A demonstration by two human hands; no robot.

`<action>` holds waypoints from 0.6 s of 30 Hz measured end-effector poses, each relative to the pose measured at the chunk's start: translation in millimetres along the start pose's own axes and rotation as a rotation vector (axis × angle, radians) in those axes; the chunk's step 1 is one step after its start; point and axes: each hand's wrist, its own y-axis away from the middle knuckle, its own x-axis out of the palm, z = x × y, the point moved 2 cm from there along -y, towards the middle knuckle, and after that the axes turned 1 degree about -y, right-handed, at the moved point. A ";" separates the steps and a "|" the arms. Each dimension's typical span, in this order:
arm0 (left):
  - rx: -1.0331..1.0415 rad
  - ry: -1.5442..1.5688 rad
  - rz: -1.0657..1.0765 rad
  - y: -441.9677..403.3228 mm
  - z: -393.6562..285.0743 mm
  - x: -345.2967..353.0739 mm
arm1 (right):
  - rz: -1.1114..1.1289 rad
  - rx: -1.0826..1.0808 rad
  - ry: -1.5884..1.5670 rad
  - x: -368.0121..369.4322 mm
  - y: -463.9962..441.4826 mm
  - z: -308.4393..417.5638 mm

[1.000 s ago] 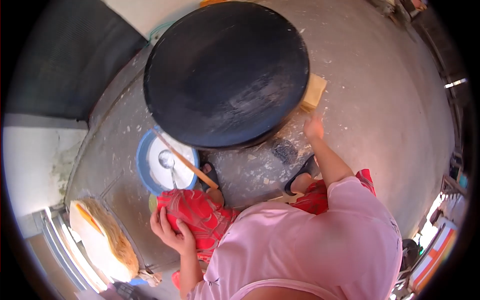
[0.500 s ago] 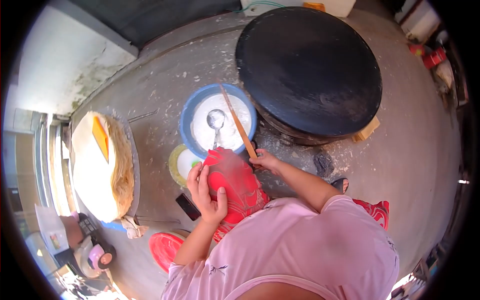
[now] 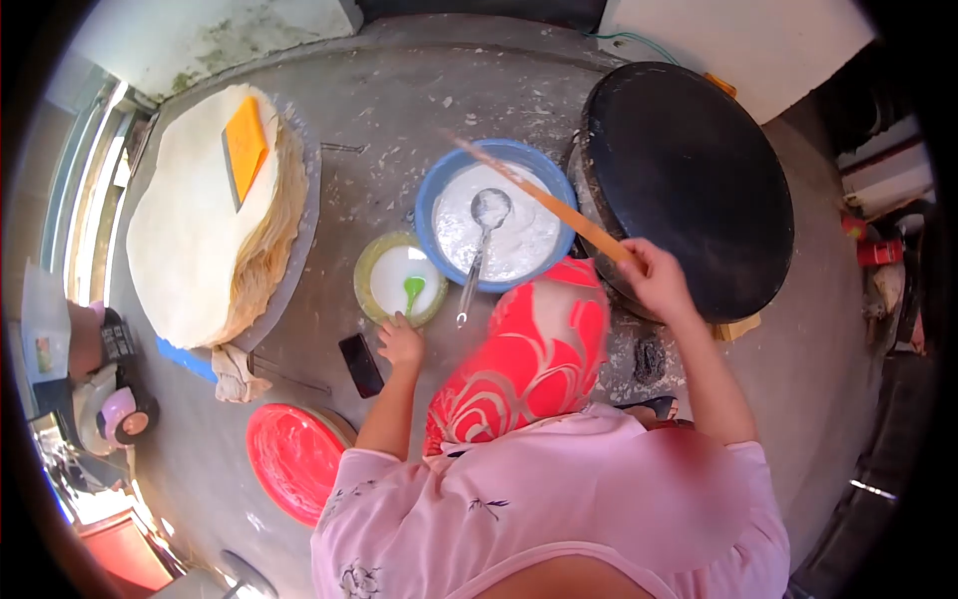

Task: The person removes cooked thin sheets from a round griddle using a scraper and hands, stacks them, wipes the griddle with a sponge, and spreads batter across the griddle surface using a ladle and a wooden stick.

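Note:
My right hand (image 3: 659,280) is closed around one end of a long flat wooden stick (image 3: 574,218). The stick slants over a blue basin (image 3: 427,232) of thick white batter (image 3: 519,230), its far tip past the left rim. A metal ladle (image 3: 489,215) rests in the batter, its handle over the basin's near rim. My left hand (image 3: 401,344) is at the near edge of a yellow-green bowl (image 3: 364,275), fingers apart and holding nothing. White liquid and a green-handled utensil (image 3: 412,290) are in that bowl; the utensil's lower end is hidden.
A large round black griddle (image 3: 694,190) stands at the right. On the left, a tall stack of thin flatbreads (image 3: 190,230) carries an orange scraper (image 3: 245,145). A phone (image 3: 360,365) lies on the floor near a red round lid or stool (image 3: 294,459).
My left hand has left my knee and reached the bowl's edge. My right hand has raised the stick over the basin, nearer the griddle. The view has turned leftward.

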 end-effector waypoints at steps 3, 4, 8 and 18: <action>-0.003 0.157 0.240 -8.5 26.1 49.6 | 0.137 -0.250 0.279 -24.1 -1.2 92.2; -0.018 0.164 0.249 -11.1 27.6 52.2 | 0.153 -0.257 0.286 -16.0 -3.1 112.3; -0.039 0.470 0.314 -25.4 38.0 79.6 | 0.471 -0.394 0.896 59.2 -9.4 168.3; 0.043 1.120 0.091 29.8 49.7 73.3 | 0.521 -0.186 0.653 194.0 -41.5 118.9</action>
